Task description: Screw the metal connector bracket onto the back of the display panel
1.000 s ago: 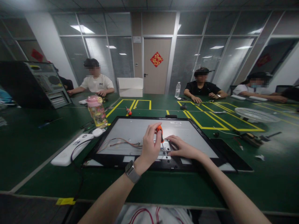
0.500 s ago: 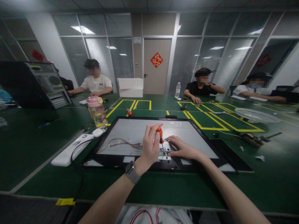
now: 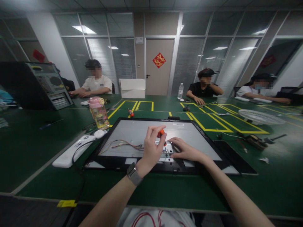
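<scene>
An orange-handled screwdriver (image 3: pixel 161 133) is gripped in my left hand (image 3: pixel 152 146), thumb and fingers around its handle. The shaft points down at a metal bracket (image 3: pixel 168 160) near the front edge of a flat display panel (image 3: pixel 132 127). My right hand (image 3: pixel 184 150) rests on the panel beside the bracket, fingers stretched and apart, thumb close to the screwdriver's tip. Whether the tip sits in a screw is too small to tell. Thin coloured wires (image 3: pixel 125 143) run across the panel to the left of my left hand.
Left of the panel are a pink-lidded bottle (image 3: pixel 98 115), a white power bank-like block (image 3: pixel 73 152) and a black computer case (image 3: pixel 30 85). A black flat strip (image 3: pixel 236 157) and a caliper-like tool (image 3: pixel 257 141) lie to the right. People sit across the green table (image 3: pixel 142 189).
My left fingers have shifted round the screwdriver handle, with the thumb now across it. My right hand looks unmoved. Across the table, one person's arms have shifted slightly.
</scene>
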Available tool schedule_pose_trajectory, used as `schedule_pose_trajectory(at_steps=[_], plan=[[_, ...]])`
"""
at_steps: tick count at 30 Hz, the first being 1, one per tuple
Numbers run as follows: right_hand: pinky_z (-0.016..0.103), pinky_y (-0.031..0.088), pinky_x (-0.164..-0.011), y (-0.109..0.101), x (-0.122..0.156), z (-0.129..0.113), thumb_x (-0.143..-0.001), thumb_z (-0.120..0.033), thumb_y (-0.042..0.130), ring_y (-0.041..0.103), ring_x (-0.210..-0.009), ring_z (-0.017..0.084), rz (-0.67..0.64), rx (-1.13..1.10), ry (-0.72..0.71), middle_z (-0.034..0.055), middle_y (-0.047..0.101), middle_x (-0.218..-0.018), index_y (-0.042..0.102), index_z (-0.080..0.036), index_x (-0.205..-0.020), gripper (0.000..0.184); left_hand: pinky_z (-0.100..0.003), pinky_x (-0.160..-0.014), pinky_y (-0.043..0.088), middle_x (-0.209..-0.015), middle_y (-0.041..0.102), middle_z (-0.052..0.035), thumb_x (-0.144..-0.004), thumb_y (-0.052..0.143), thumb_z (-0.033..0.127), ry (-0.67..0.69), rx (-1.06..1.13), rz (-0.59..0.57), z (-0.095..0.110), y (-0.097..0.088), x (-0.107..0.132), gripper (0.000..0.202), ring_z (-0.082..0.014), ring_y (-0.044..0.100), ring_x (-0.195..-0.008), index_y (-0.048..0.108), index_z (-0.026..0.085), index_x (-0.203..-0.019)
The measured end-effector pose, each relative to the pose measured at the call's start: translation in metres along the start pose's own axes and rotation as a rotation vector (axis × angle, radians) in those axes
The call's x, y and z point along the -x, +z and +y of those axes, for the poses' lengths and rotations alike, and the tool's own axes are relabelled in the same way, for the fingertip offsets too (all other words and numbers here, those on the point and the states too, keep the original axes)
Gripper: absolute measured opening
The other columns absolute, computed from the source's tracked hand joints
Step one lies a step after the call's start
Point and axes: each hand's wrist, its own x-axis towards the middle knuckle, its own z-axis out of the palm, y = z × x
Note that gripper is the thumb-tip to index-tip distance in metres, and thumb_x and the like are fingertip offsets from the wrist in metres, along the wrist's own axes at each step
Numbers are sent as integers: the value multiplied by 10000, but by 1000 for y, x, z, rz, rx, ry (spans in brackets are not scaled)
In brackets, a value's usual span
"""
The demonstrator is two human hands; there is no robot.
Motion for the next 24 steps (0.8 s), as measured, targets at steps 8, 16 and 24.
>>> schedule_pose_trajectory(at_steps=[8,16,24], plan=[[434,357,-1055,0,1,0,-755,-459,689,453,-1197,285,-6,-6,17,101,485,-1273,492,-204,-1283,619,-330,-926,446,-1141,548,-89,-969,333,164,10,47,-23,-1,-2,2,335,-175,531,-1071,535,199,-1233],[443,353,-1056,-1,1,-2,-756,-459,687,448,-1197,288,-7,-6,14,102,483,-1271,494,-205,-1281,614,-272,-779,482,-983,553,-55,-930,460,179,13,17,9,2,-1,-1,246,-143,559,-873,585,195,-1141],[445,358,-1049,-1,0,-2,-755,-442,698,449,-1193,284,-3,7,12,92,487,-1261,500,-224,-1280,602,-283,-778,489,-982,534,-60,-939,440,204,1,27,7,3,-3,1,247,-149,559,-881,594,200,-1131]])
